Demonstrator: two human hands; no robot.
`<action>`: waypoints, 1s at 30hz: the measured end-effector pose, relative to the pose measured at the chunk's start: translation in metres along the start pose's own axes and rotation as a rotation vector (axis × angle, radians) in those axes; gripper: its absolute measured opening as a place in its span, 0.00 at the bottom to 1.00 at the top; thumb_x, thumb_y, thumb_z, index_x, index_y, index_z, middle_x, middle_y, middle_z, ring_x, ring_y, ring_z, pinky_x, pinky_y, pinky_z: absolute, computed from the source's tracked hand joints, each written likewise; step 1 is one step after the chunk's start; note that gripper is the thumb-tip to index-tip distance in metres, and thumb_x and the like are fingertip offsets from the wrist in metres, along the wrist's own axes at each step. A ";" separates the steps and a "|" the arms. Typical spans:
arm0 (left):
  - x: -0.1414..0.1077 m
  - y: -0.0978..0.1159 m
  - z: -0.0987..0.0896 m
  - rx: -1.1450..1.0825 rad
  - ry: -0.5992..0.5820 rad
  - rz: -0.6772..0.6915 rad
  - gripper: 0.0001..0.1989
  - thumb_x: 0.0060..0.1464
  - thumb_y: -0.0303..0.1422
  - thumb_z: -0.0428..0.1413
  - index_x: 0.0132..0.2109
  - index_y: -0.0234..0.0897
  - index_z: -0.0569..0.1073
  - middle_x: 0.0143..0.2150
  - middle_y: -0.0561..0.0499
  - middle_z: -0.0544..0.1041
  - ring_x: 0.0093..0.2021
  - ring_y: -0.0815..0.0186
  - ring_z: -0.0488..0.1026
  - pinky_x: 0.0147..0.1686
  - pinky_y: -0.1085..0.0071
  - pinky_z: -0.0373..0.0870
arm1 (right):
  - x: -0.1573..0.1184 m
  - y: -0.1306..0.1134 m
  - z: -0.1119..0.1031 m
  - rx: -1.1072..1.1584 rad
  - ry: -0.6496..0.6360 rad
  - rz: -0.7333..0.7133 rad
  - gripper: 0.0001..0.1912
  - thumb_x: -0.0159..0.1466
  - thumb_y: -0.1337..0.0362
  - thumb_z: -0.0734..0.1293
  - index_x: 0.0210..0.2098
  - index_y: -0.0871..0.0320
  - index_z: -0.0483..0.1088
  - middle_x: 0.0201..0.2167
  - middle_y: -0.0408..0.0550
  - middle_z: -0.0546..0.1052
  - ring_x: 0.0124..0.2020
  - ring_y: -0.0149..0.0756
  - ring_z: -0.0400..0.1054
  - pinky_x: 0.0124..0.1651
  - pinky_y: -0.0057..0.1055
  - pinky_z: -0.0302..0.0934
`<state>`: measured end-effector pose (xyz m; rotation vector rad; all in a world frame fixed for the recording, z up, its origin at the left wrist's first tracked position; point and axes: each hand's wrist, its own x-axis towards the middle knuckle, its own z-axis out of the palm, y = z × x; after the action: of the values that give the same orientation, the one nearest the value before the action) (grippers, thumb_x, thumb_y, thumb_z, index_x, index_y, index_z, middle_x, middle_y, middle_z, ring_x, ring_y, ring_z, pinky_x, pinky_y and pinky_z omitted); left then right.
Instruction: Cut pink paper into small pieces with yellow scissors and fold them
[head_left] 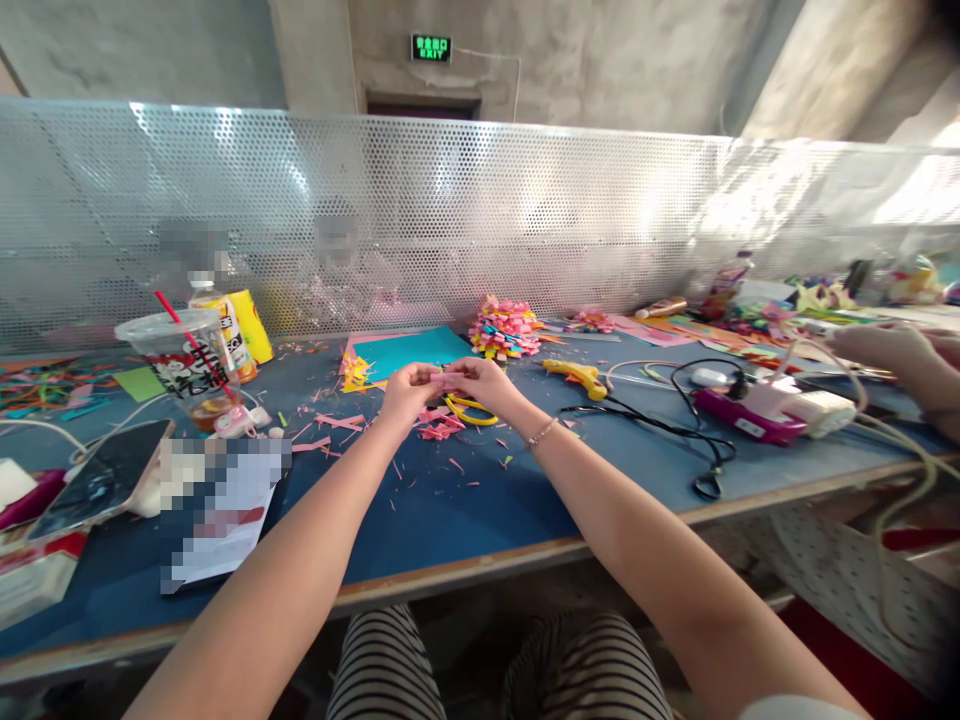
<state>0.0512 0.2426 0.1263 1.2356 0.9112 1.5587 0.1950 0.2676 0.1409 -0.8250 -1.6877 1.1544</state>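
Striped trousers (386, 665) show below the edge of the blue counter (465, 530). Over it, the left hand (409, 392) and right hand (481, 386) meet, fingers bent and fingertips together; whether they pinch anything cannot be told. Pink paper scraps (441, 429) lie on the counter just beneath, beside yellow scissor handles (480, 418) near the right hand. A yellow glue gun (576, 378) rests farther right. Beyond lie a teal paper sheet (420, 350) and a multicoloured paper-strip cluster (504, 328), before a perforated metal screen (450, 220).

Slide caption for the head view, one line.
Left hand and right hand, fingertips close together, over a blue table strewn with pink paper scraps.
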 end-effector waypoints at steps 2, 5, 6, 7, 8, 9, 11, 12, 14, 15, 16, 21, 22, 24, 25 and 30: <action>0.000 -0.001 0.000 0.015 -0.006 0.007 0.14 0.32 0.29 0.63 0.31 0.33 0.71 0.25 0.51 0.75 0.27 0.69 0.72 0.32 0.72 0.68 | 0.000 0.001 0.000 0.005 0.020 0.015 0.11 0.48 0.61 0.72 0.28 0.60 0.70 0.23 0.43 0.73 0.25 0.28 0.68 0.30 0.25 0.65; 0.001 -0.004 -0.001 0.019 -0.012 0.004 0.15 0.32 0.30 0.64 0.32 0.34 0.71 0.27 0.51 0.75 0.28 0.68 0.72 0.31 0.71 0.69 | 0.001 0.004 -0.001 -0.005 0.021 0.000 0.12 0.47 0.59 0.72 0.27 0.60 0.69 0.22 0.43 0.73 0.25 0.28 0.67 0.29 0.25 0.64; 0.002 -0.005 -0.002 0.018 -0.013 0.000 0.16 0.32 0.30 0.64 0.32 0.34 0.71 0.27 0.50 0.75 0.28 0.68 0.73 0.31 0.71 0.69 | 0.002 0.005 -0.002 -0.009 0.020 -0.007 0.13 0.47 0.59 0.72 0.27 0.60 0.69 0.22 0.43 0.73 0.25 0.29 0.67 0.29 0.25 0.64; 0.002 -0.005 -0.002 0.017 -0.010 -0.003 0.16 0.31 0.30 0.64 0.32 0.33 0.71 0.27 0.50 0.75 0.28 0.68 0.73 0.32 0.71 0.69 | 0.002 0.006 -0.002 -0.016 0.021 -0.017 0.13 0.47 0.58 0.72 0.27 0.60 0.69 0.22 0.43 0.72 0.25 0.29 0.67 0.29 0.25 0.64; 0.002 -0.005 -0.002 0.017 -0.005 -0.008 0.16 0.31 0.30 0.64 0.32 0.33 0.71 0.27 0.50 0.75 0.28 0.68 0.73 0.32 0.70 0.69 | 0.002 0.007 -0.002 -0.024 0.025 -0.029 0.14 0.46 0.58 0.72 0.26 0.60 0.69 0.21 0.43 0.72 0.25 0.28 0.67 0.29 0.25 0.63; 0.002 -0.005 -0.001 0.017 0.001 -0.014 0.17 0.31 0.30 0.65 0.32 0.33 0.71 0.26 0.51 0.75 0.28 0.68 0.72 0.32 0.70 0.69 | 0.003 0.007 -0.002 -0.032 0.029 -0.040 0.14 0.46 0.57 0.72 0.26 0.60 0.69 0.21 0.42 0.71 0.24 0.28 0.67 0.29 0.25 0.63; 0.001 -0.004 0.000 0.017 0.010 -0.025 0.17 0.30 0.31 0.65 0.32 0.33 0.71 0.26 0.51 0.75 0.27 0.68 0.72 0.32 0.70 0.69 | 0.003 0.008 -0.002 -0.046 0.036 -0.055 0.14 0.46 0.57 0.71 0.25 0.60 0.69 0.20 0.42 0.71 0.24 0.28 0.66 0.29 0.25 0.63; 0.001 -0.004 0.001 0.016 0.011 -0.028 0.16 0.30 0.32 0.65 0.31 0.33 0.71 0.25 0.51 0.75 0.27 0.69 0.72 0.32 0.70 0.69 | 0.003 0.008 -0.002 -0.049 0.039 -0.056 0.14 0.46 0.57 0.71 0.25 0.61 0.69 0.20 0.42 0.71 0.24 0.28 0.67 0.29 0.25 0.63; 0.000 -0.003 0.002 0.004 0.003 -0.029 0.15 0.31 0.34 0.65 0.29 0.33 0.72 0.25 0.51 0.75 0.27 0.69 0.72 0.32 0.70 0.70 | 0.002 0.008 -0.001 -0.050 0.045 -0.051 0.13 0.46 0.58 0.71 0.24 0.61 0.69 0.20 0.42 0.72 0.24 0.29 0.67 0.29 0.26 0.63; 0.000 -0.002 0.003 -0.007 0.001 -0.031 0.15 0.32 0.35 0.65 0.29 0.33 0.72 0.25 0.51 0.75 0.27 0.69 0.72 0.32 0.70 0.70 | 0.002 0.007 -0.001 -0.048 0.046 -0.047 0.12 0.46 0.59 0.71 0.24 0.61 0.69 0.20 0.42 0.72 0.24 0.29 0.67 0.29 0.25 0.63; 0.000 -0.002 0.003 -0.019 0.002 -0.033 0.14 0.32 0.35 0.65 0.28 0.32 0.72 0.24 0.51 0.74 0.27 0.69 0.72 0.32 0.69 0.70 | 0.002 0.007 -0.001 -0.039 0.046 -0.041 0.12 0.46 0.59 0.72 0.24 0.61 0.69 0.20 0.42 0.72 0.23 0.28 0.67 0.29 0.25 0.63; 0.001 -0.001 0.001 -0.080 0.051 -0.072 0.13 0.30 0.33 0.66 0.26 0.31 0.73 0.23 0.52 0.73 0.25 0.71 0.71 0.32 0.70 0.71 | 0.002 0.005 -0.004 0.128 0.020 0.063 0.11 0.44 0.63 0.74 0.25 0.61 0.72 0.21 0.43 0.74 0.24 0.28 0.68 0.29 0.25 0.65; 0.001 0.000 0.001 -0.089 0.060 -0.083 0.13 0.30 0.32 0.66 0.25 0.31 0.73 0.23 0.52 0.73 0.25 0.71 0.70 0.32 0.70 0.71 | 0.003 0.004 -0.005 0.174 0.015 0.097 0.11 0.43 0.64 0.74 0.26 0.62 0.73 0.22 0.44 0.75 0.24 0.28 0.68 0.30 0.25 0.65; 0.001 0.001 0.001 -0.103 0.074 -0.106 0.12 0.30 0.31 0.66 0.25 0.31 0.73 0.23 0.52 0.73 0.25 0.72 0.70 0.31 0.71 0.71 | 0.002 0.003 -0.008 0.251 0.002 0.164 0.11 0.43 0.67 0.74 0.27 0.62 0.74 0.23 0.45 0.75 0.25 0.29 0.69 0.30 0.25 0.66; 0.000 0.002 0.002 -0.109 0.079 -0.119 0.12 0.30 0.30 0.66 0.25 0.31 0.72 0.23 0.52 0.73 0.25 0.72 0.70 0.31 0.71 0.71 | 0.002 0.003 -0.010 0.282 -0.008 0.194 0.11 0.43 0.68 0.74 0.28 0.62 0.74 0.24 0.45 0.76 0.25 0.29 0.70 0.31 0.26 0.67; 0.000 0.005 0.002 -0.115 0.082 -0.198 0.10 0.33 0.27 0.65 0.25 0.30 0.73 0.24 0.51 0.74 0.25 0.72 0.71 0.28 0.73 0.71 | 0.000 0.002 -0.015 0.349 -0.076 0.247 0.10 0.46 0.69 0.73 0.29 0.64 0.74 0.25 0.48 0.76 0.27 0.31 0.71 0.33 0.28 0.69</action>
<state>0.0520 0.2410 0.1309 0.9771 0.9527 1.4904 0.2093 0.2730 0.1413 -0.7883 -1.4127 1.6131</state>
